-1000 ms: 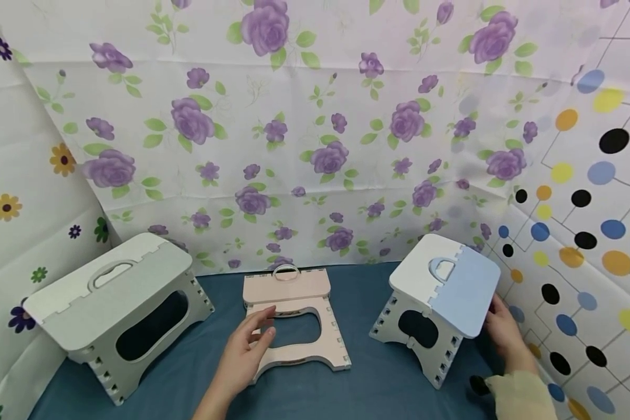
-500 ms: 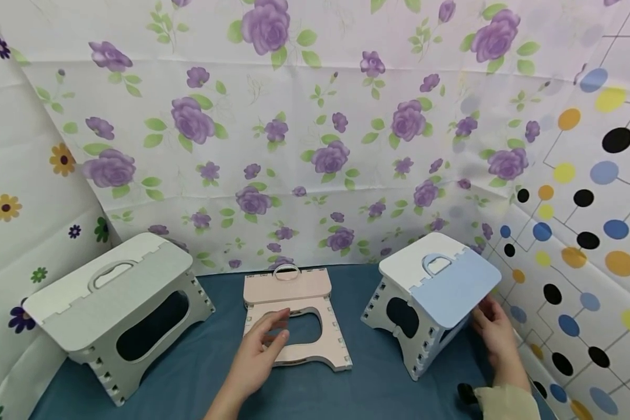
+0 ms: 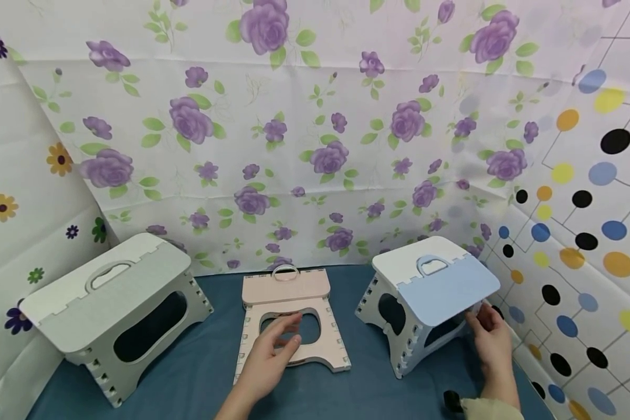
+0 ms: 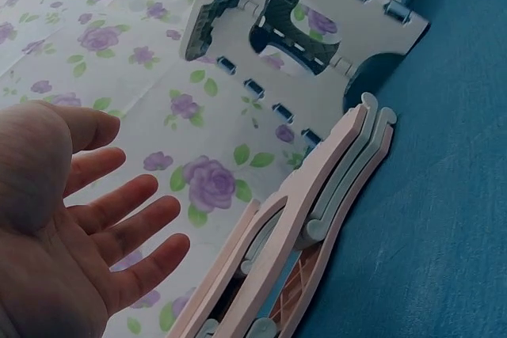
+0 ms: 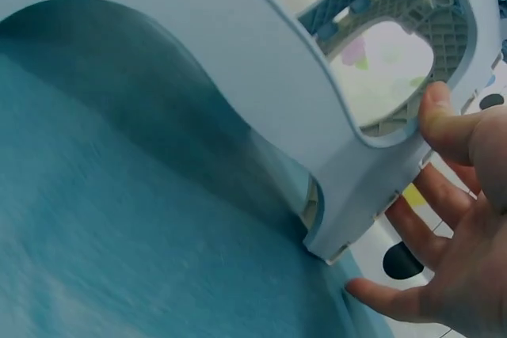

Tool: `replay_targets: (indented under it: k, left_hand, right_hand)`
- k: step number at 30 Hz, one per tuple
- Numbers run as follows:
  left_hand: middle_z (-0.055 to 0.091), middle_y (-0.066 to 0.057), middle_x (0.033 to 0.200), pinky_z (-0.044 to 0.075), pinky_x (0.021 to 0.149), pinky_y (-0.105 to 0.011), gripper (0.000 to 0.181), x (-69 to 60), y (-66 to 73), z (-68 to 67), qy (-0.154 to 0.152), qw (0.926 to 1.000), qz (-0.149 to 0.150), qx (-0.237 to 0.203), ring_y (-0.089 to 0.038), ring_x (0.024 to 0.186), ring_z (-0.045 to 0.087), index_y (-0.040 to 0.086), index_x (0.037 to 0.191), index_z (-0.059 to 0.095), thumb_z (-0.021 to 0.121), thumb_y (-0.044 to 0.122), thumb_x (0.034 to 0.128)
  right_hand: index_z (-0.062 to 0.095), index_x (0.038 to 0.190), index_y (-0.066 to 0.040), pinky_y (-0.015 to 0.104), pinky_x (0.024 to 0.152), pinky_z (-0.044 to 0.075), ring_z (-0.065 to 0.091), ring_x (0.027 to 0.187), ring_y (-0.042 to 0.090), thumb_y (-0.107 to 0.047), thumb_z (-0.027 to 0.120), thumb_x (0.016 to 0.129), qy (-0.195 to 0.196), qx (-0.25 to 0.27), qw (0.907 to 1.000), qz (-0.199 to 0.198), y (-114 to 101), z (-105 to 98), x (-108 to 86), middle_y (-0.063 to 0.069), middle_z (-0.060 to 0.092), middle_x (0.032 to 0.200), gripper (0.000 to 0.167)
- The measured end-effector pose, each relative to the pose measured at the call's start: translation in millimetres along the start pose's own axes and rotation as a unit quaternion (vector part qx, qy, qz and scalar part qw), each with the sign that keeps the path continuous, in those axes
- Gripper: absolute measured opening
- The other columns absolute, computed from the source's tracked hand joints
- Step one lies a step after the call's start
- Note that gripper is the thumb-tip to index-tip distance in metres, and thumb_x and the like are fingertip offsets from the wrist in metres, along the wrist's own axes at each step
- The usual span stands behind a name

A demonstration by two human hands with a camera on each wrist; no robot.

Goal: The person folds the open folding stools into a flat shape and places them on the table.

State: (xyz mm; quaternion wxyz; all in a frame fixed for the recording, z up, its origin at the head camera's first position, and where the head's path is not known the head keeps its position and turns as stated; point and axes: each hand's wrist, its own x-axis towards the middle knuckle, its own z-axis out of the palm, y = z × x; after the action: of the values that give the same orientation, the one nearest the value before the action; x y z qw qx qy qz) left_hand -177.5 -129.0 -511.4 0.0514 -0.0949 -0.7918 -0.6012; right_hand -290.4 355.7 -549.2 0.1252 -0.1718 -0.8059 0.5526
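On the right stands a blue-and-white folding stool [image 3: 446,291], unfolded on its legs. My right hand [image 3: 490,338] grips its right-hand leg panel; in the right wrist view the thumb lies on the inner side of the pale blue leg [image 5: 364,184] and the fingers are around its outer edge. A pink folding stool [image 3: 286,289], partly folded, lies flat in the middle, its top at the far end. Over its oval opening hovers my left hand [image 3: 268,361], fingers loosely bent, holding nothing. The left wrist view shows that hand [image 4: 79,227] apart from the pink stool [image 4: 277,243].
A larger grey-and-white folding stool [image 3: 136,280] stands unfolded at the left. Blue cloth [image 3: 346,396] covers the surface. A rose-printed curtain [image 3: 304,128] hangs behind, and a dotted curtain [image 3: 598,280] closes off the right side near the blue-and-white stool.
The blue-and-white stool has turned and its near leg has shifted left, with my right hand moving left along with it. My left hand has drifted slightly right over the pink stool.
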Motion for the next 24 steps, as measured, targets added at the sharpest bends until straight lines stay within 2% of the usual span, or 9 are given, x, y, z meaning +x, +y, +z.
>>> replay_targets:
  k: [5, 10, 12, 14, 16, 18, 20, 22, 24]
  left_hand:
    - [0.058, -0.005, 0.149, 0.051, 0.102, -0.054, 0.047, 0.0, -2.1, 3.3, -0.005, 1.0, -0.002, 0.002, -0.028, 0.131, 0.059, 0.017, 0.154, 0.058, 0.063, 0.033, 0.1103]
    - [0.058, -0.007, 0.15, 0.052, 0.102, -0.048, 0.046, -0.3, -4.0, 6.0, -0.017, 0.9998, -0.011, -0.004, -0.028, 0.132, 0.058, 0.022, 0.154, 0.057, 0.064, 0.033, 0.1102]
    - [0.058, -0.009, 0.15, 0.053, 0.102, -0.046, 0.046, 0.0, -4.4, 7.6, -0.023, 0.9997, -0.01, -0.005, -0.029, 0.133, 0.058, 0.023, 0.155, 0.057, 0.064, 0.032, 0.1101]
    - [0.058, -0.01, 0.15, 0.053, 0.101, -0.044, 0.046, 0.6, -4.4, 9.5, -0.029, 0.9995, -0.007, -0.007, -0.03, 0.133, 0.058, 0.023, 0.155, 0.057, 0.064, 0.031, 0.1101]
    - [0.058, -0.009, 0.149, 0.054, 0.1, -0.041, 0.046, 2.0, -4.4, 11.9, -0.035, 0.9993, -0.002, -0.01, -0.033, 0.133, 0.058, 0.022, 0.155, 0.057, 0.065, 0.03, 0.1101]
    - [0.058, -0.009, 0.149, 0.055, 0.099, -0.039, 0.046, 3.8, -3.6, 14.9, -0.043, 0.999, 0.001, -0.011, -0.035, 0.133, 0.058, 0.021, 0.155, 0.057, 0.064, 0.03, 0.1103]
    - [0.058, -0.009, 0.15, 0.056, 0.097, -0.037, 0.047, 5.9, -3.1, 18.9, -0.051, 0.9987, 0.0, -0.008, -0.034, 0.133, 0.058, 0.019, 0.155, 0.057, 0.064, 0.031, 0.1106]
    - [0.058, -0.011, 0.15, 0.056, 0.097, -0.036, 0.047, 7.8, -3.1, 23.9, -0.06, 0.9982, -0.001, -0.004, -0.033, 0.132, 0.059, 0.018, 0.156, 0.056, 0.063, 0.032, 0.1112]
    - [0.058, -0.012, 0.15, 0.055, 0.097, -0.036, 0.047, 9.0, -3.0, 29.9, -0.07, 0.9975, -0.001, -0.002, -0.032, 0.131, 0.059, 0.018, 0.156, 0.055, 0.062, 0.032, 0.1117]
  right_hand:
    - [0.031, 0.168, -0.006, 0.06, 0.118, 0.038, 0.042, 0.149, 0.042, -0.038, 0.059, 0.111, 0.016, 0.006, 0.9998, 0.007, 0.8, 3.6, -8.3, 0.023, 0.042, 0.165, 0.072]
    - [0.035, 0.167, -0.007, 0.06, 0.116, 0.04, 0.045, 0.148, 0.041, -0.039, 0.066, 0.108, 0.019, 0.015, 0.9991, 0.035, -0.4, 5.9, -16.1, 0.022, 0.044, 0.164, 0.074]
    - [0.04, 0.165, -0.007, 0.053, 0.111, 0.046, 0.048, 0.145, 0.038, -0.04, 0.071, 0.105, 0.013, 0.015, 0.9987, 0.047, -1.9, 7.2, -17.5, 0.021, 0.047, 0.162, 0.076]
    - [0.043, 0.163, -0.006, 0.038, 0.102, 0.052, 0.05, 0.141, 0.035, -0.041, 0.076, 0.102, -0.001, 0.011, 0.9986, 0.052, -3.5, 7.6, -17.4, 0.021, 0.05, 0.16, 0.078]
    - [0.043, 0.163, -0.006, 0.022, 0.089, 0.051, 0.051, 0.137, 0.03, -0.041, 0.079, 0.099, -0.026, 0.001, 0.9982, 0.054, -3.3, 6.6, -16.2, 0.02, 0.05, 0.158, 0.081]
    - [0.041, 0.163, -0.005, 0.017, 0.084, 0.047, 0.05, 0.134, 0.029, -0.04, 0.08, 0.099, -0.059, -0.026, 0.997, 0.042, -1.6, 5.3, -14.7, 0.02, 0.051, 0.156, 0.083]
    - [0.037, 0.165, -0.004, 0.024, 0.09, 0.049, 0.05, 0.134, 0.031, -0.042, 0.078, 0.1, -0.095, -0.053, 0.9936, 0.029, 0.1, 5.4, -14.2, 0.023, 0.049, 0.156, 0.086]
    - [0.034, 0.166, -0.004, 0.04, 0.101, 0.05, 0.048, 0.139, 0.038, -0.047, 0.076, 0.101, -0.126, -0.073, 0.9892, 0.013, 0.7, 7.4, -14.3, 0.027, 0.046, 0.158, 0.089]
    - [0.033, 0.166, -0.003, 0.055, 0.109, 0.045, 0.047, 0.141, 0.042, -0.05, 0.073, 0.102, -0.142, -0.087, 0.9861, 0.0, -0.2, 10.8, -14.9, 0.029, 0.045, 0.159, 0.089]
